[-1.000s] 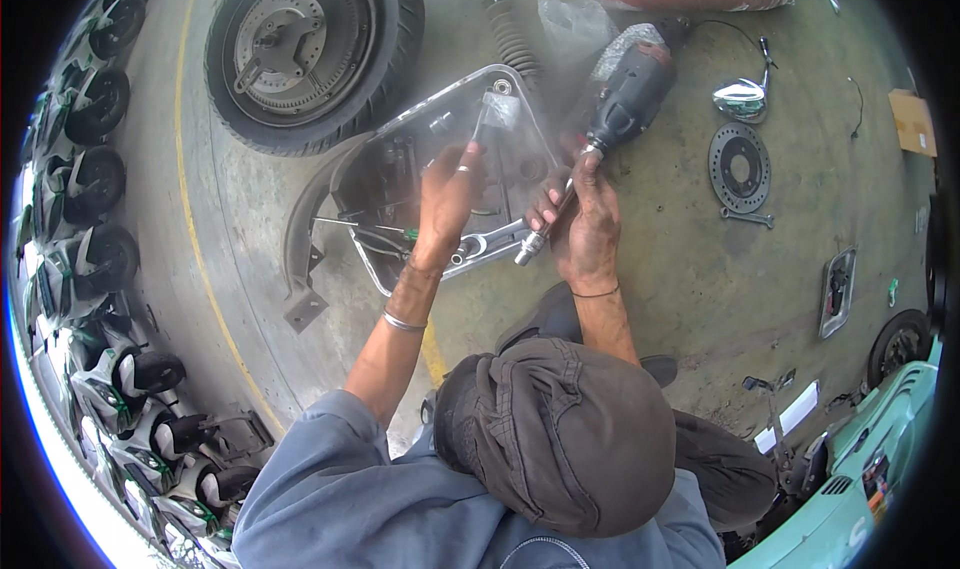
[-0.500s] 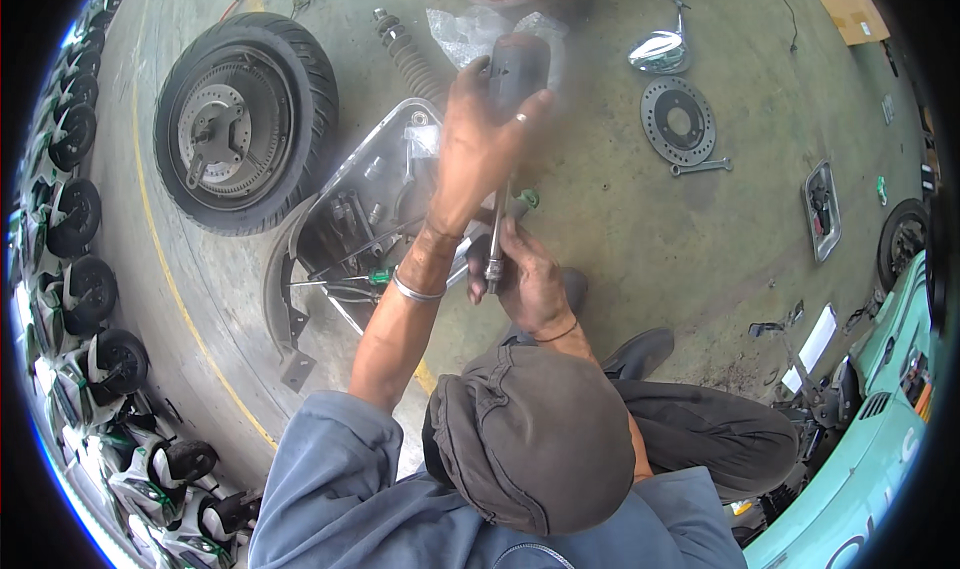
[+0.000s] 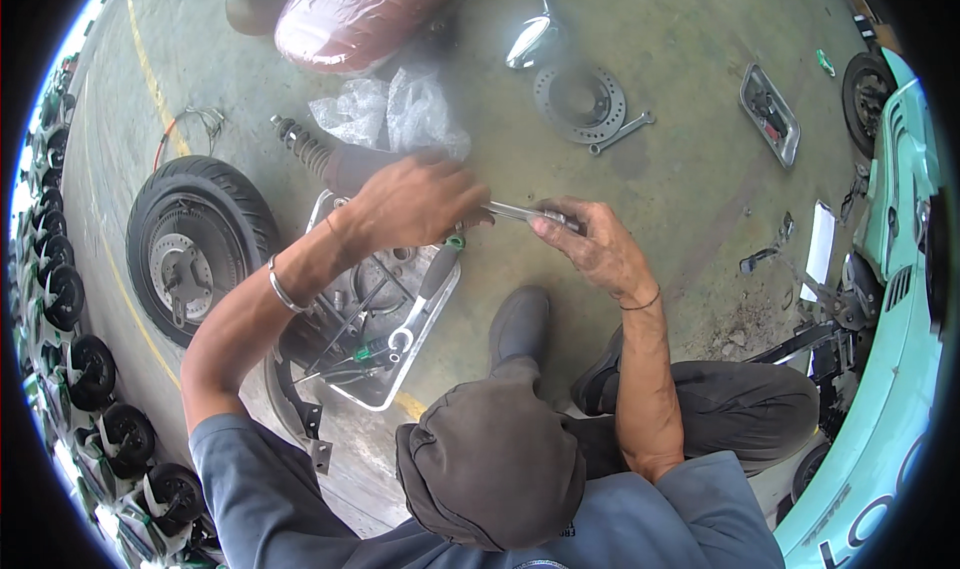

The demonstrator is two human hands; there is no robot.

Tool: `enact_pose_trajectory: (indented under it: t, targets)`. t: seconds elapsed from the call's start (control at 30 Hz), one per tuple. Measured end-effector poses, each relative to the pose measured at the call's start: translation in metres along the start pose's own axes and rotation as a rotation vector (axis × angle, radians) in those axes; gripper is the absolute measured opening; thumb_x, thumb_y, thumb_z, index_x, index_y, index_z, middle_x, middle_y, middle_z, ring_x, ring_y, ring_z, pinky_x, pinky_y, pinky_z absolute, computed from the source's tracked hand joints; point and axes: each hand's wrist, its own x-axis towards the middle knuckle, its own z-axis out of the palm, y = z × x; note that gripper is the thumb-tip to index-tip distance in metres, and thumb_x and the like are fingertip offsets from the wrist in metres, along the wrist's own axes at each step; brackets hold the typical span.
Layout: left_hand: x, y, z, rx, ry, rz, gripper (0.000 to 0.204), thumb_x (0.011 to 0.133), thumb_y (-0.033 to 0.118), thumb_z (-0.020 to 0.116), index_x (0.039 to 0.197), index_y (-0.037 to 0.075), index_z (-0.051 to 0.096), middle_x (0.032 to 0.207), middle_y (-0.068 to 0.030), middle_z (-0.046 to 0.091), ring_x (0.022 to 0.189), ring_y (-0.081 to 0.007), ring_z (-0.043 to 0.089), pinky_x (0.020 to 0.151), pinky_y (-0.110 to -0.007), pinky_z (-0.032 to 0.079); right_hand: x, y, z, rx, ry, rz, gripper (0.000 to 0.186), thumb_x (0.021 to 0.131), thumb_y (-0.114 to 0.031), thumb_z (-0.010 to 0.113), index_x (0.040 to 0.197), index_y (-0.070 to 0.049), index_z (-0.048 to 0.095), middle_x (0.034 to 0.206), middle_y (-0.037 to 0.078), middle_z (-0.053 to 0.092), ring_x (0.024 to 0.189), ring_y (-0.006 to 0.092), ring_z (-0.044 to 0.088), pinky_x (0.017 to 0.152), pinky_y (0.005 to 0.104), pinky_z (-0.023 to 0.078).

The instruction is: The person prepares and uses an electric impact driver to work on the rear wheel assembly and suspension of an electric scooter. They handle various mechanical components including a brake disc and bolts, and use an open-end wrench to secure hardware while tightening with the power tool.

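My left hand (image 3: 420, 201), partly blurred, is wrapped round a dark, thick-bodied tool (image 3: 352, 169), which lies sideways. From it a steel bar (image 3: 512, 210) runs to my right hand (image 3: 592, 247), whose fingers are closed on the bar's socket-like end (image 3: 560, 221). My palm and fingers hide much of the tool, so its exact kind is unclear. Below my left hand stands a metal tray (image 3: 378, 405) of tools, among them a grey-handled tool (image 3: 438, 274), a ring spanner (image 3: 402, 339) and a green-handled screwdriver (image 3: 372, 350).
A tyred wheel (image 3: 180, 259) lies left of the tray. Beyond are a spring shock absorber (image 3: 300, 144), bubble wrap (image 3: 365, 114) and a plastic-wrapped reddish part (image 3: 345, 19). A brake disc (image 3: 580, 94), combination spanner (image 3: 625, 134) and small tray (image 3: 785, 139) lie to the right.
The tool has swung from upright to sideways, its body now at the left. My left hand has moved left and lower, my right hand right and higher. The whole view has shifted.
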Motion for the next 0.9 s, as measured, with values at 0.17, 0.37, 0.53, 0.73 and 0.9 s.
enact_pose_trajectory:
  t: [0.17,0.37,0.53,0.73,0.9]
  targets:
    - [0.013,0.002,-0.005,0.038,-0.005,-0.054,0.029,0.088,0.032,0.064,0.095,0.006,0.054,0.078,-0.0066,0.056,0.073,-0.0239,0.062,0.062,-0.036,0.05,0.0,0.02,-0.014,-0.061,0.103,0.002,0.049,0.093,-0.044,0.06,0.103,0.004,0.067,0.073,0.012,0.061,0.068,0.0181,0.055,0.065,0.0333,0.045]
    - [0.02,0.009,-0.013,-0.036,-0.055,-0.056,0.027,0.081,0.022,0.069,0.094,0.005,0.054,0.074,-0.0057,0.056,0.069,-0.0244,0.062,0.06,-0.037,0.049,0.036,0.006,-0.023,-0.519,-0.303,-0.171,0.044,0.097,-0.041,0.052,0.099,0.002,0.063,0.076,0.021,0.065,0.076,0.0369,0.065,0.07,0.0463,0.049]
    - [0.024,0.01,-0.011,0.011,-0.115,-0.034,0.024,0.087,0.028,0.065,0.087,0.006,0.054,0.073,-0.0049,0.057,0.067,-0.021,0.061,0.063,-0.033,0.048,0.029,0.002,-0.036,-0.604,-0.431,-0.238,0.039,0.098,-0.033,0.049,0.1,0.005,0.058,0.067,0.023,0.064,0.068,0.0423,0.065,0.066,0.0501,0.052]
    - [0.033,0.008,-0.007,0.02,-0.139,-0.021,0.018,0.083,0.022,0.063,0.086,0.007,0.053,0.074,-0.0042,0.054,0.066,-0.0188,0.059,0.064,-0.032,0.047,0.035,0.01,-0.048,-0.587,-0.477,-0.346,0.034,0.098,-0.028,0.051,0.092,0.005,0.054,0.054,0.019,0.057,0.053,0.0388,0.063,0.051,0.046,0.051]
    - [0.026,0.006,-0.001,0.0,-0.186,-0.046,0.022,0.076,0.023,0.065,0.087,0.005,0.056,0.076,-0.0057,0.059,0.072,-0.023,0.064,0.08,-0.038,0.054,0.022,0.016,-0.076,-0.563,-0.645,-0.207,0.03,0.097,-0.027,0.055,0.089,0.002,0.05,0.051,0.016,0.053,0.045,0.0386,0.055,0.046,0.0457,0.046]
